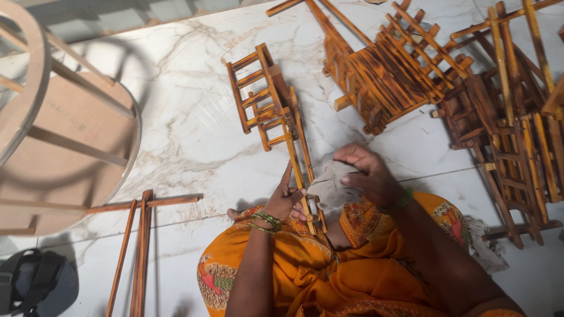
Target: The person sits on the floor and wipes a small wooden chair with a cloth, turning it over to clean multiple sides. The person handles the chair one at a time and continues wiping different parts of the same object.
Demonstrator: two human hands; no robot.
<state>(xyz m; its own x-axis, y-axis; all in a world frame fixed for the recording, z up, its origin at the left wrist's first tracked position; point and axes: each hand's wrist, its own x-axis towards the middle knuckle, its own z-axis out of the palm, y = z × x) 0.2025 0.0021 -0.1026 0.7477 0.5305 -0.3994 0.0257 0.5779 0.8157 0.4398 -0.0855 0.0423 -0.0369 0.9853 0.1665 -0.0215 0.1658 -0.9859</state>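
The left hand (286, 199) grips the long-legged brown slatted wooden frame (276, 111); the right hand (369, 173) presses a grey cloth (330, 186) against it, bare marble floor (188, 135) leftward.

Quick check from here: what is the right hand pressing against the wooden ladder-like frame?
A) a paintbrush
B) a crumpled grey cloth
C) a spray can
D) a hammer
B: the right hand grips a crumpled grey cloth against the wooden frame, while the left hand steadies the frame's rail.
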